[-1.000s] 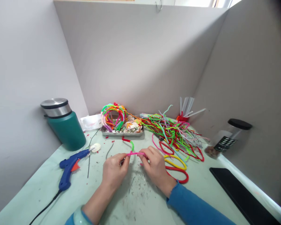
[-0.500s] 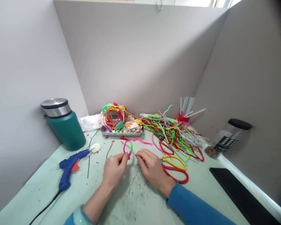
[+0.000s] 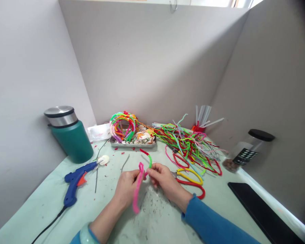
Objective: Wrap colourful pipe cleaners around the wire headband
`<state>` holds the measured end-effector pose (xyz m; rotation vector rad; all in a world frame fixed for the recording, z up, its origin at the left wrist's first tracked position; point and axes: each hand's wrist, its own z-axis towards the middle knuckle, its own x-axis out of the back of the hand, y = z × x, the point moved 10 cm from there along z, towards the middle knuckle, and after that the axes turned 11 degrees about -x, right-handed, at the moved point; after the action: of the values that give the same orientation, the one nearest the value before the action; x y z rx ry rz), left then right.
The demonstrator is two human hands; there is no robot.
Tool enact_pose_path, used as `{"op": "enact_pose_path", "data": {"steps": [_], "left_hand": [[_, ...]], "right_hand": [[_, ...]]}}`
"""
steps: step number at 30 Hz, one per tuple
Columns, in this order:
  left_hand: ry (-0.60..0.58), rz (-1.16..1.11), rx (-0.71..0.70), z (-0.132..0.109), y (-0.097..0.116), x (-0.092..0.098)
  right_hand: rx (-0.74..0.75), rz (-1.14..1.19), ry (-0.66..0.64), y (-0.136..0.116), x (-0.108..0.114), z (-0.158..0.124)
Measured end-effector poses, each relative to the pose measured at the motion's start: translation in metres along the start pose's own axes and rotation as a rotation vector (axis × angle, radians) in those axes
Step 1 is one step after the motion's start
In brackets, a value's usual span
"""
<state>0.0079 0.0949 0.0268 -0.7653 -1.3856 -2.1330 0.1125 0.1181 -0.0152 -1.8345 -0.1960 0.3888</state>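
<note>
Left hand [image 3: 127, 187] pinches a pink fuzzy stem [image 3: 136, 195]; right hand [image 3: 165, 178] pinches a red-and-green strip [image 3: 150, 161]; apparently a winding step, calling for firm fingertips.

Here's the pink fuzzy stem [image 3: 136, 198], its dangling end a blur — and part of it lost behind the left hand's [image 3: 125, 188] fingers! The right hand [image 3: 167, 182] covers most of the scissors' [image 3: 201, 194] blades, glue-gun cord [image 3: 54, 221] cut by the bottom edge — tray pieces [image 3: 144, 138] too small to name!

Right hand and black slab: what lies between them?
In the head view, scissors with red and yellow handles lie between the right hand and black slab.
</note>
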Motion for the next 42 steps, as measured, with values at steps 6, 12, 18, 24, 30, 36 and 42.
{"op": "enact_pose_path", "data": {"steps": [6, 12, 18, 24, 30, 36, 42], "left_hand": [[0.053, -0.025, 0.099, 0.001, -0.013, 0.002], [0.173, -0.051, 0.064, 0.0, -0.017, 0.013], [0.125, 0.015, -0.216, 0.003, 0.017, 0.012], [0.038, 0.055, -0.291, 0.003, 0.026, 0.004], [0.051, -0.029, -0.249, 0.004, 0.025, 0.008], [0.105, -0.061, -0.184, 0.002, 0.019, 0.012], [0.132, 0.001, -0.17, 0.003, 0.013, 0.015]], "right_hand": [[0.033, -0.03, 0.005, -0.003, -0.002, -0.003], [0.007, -0.012, -0.011, -0.001, -0.003, -0.003], [0.05, 0.102, -0.025, -0.001, 0.004, 0.001], [0.052, 0.103, -0.02, -0.002, 0.003, 0.001], [0.083, 0.082, -0.073, -0.011, -0.004, -0.002], [0.237, -0.179, -0.114, -0.023, -0.017, -0.011], [0.432, -0.533, 0.11, -0.035, -0.012, -0.023]]}}
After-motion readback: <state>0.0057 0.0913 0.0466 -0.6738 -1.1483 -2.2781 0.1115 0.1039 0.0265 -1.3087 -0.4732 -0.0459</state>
